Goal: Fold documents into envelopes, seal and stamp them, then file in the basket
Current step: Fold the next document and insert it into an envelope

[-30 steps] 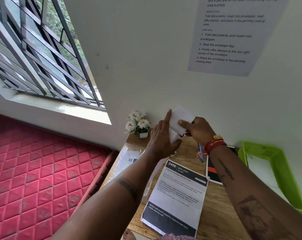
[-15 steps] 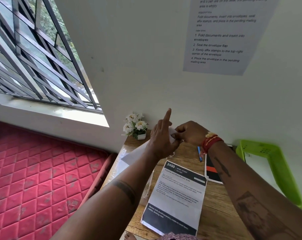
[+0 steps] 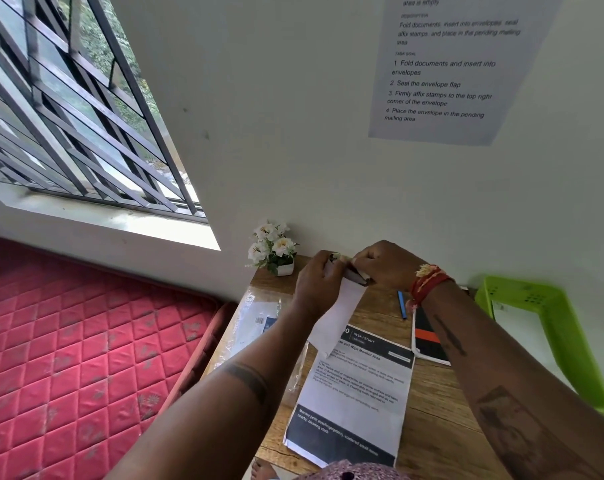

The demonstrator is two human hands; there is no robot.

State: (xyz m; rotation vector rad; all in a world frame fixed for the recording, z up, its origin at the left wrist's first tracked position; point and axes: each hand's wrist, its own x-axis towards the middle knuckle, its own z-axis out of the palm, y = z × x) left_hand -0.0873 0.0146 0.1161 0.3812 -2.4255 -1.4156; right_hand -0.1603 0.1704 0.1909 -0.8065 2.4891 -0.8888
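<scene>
left hand (image 3: 319, 282) and right hand (image 3: 385, 263) pinch the top of a hanging white envelope (image 3: 338, 315) with fingers together; an uneven squeeze could crease it or seal it crooked.

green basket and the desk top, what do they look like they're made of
Green basket: looks like moulded plastic, glossy lime, with small punched vent holes in its wall. Desk top: wood or a wood-look laminate, matte brown with visible grain lines; which one cannot be told.

Soft daylight from the barred window (image 3: 86, 109) at left, wide-angle bending at edges, mild blur throughout
</scene>
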